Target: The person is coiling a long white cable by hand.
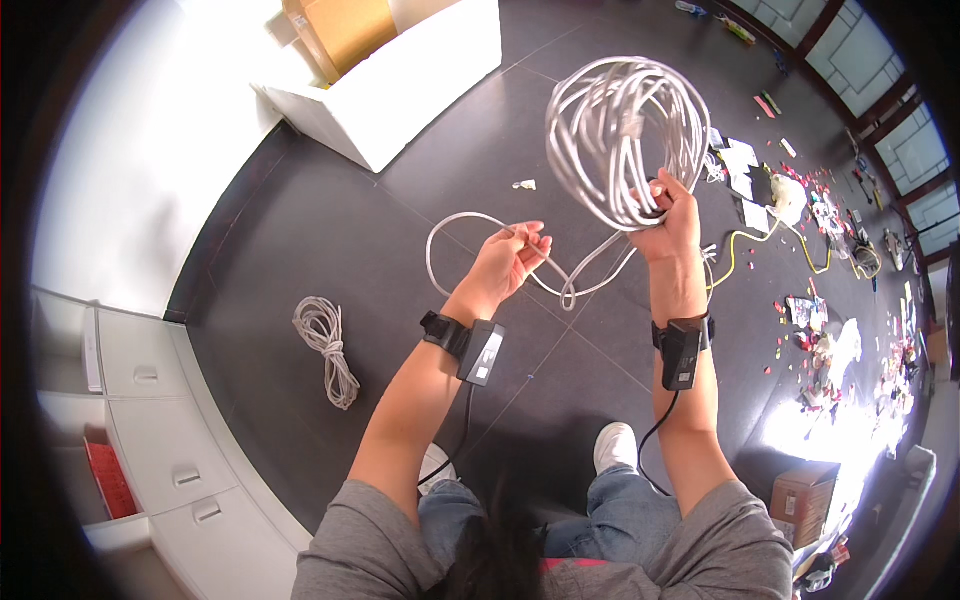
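My right hand (667,214) grips the lower part of a large, loosely wound coil of white cable (626,142), held up above the dark tiled floor. The coil is a little blurred. From it a loose length of the same cable hangs in a small twisted loop between my hands and runs to my left hand (514,259). My left hand pinches this cable between thumb and fingers, and a further loop bends out to its left. A second bundle of white cable (326,349), wrapped around its middle, lies on the floor to the left of my left forearm.
White drawers (161,420) line the left side. A white box-like unit (390,97) with a cardboard box (345,37) stands at the upper left. Scattered papers (739,169), a yellow cable (733,255) and small litter cover the floor at right. A brown carton (802,499) stands lower right.
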Available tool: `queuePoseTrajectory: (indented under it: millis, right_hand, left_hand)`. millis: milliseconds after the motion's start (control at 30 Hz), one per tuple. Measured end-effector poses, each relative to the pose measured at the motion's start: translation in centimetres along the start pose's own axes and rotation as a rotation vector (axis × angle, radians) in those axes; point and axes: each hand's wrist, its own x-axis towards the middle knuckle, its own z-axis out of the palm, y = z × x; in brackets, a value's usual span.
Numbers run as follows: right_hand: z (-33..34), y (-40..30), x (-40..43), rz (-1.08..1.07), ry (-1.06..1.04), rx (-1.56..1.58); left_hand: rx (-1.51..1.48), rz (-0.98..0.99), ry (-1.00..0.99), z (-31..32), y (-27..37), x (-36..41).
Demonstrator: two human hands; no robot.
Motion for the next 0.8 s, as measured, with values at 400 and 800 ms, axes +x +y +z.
queuePoseTrajectory:
  millis: [400, 800]
  right_hand:
    - [-2.3, -1.7, 2.5, -0.640, 0.219, -0.382]
    - [-7.9, 1.5, 6.4, -0.248, 0.308, -0.445]
  left_hand:
    - [0.400, -0.458, 0.195, -4.8, 3.1, -1.1]
    - [0.303, 0.013, 0.417, -3.0, 6.8, -1.2]
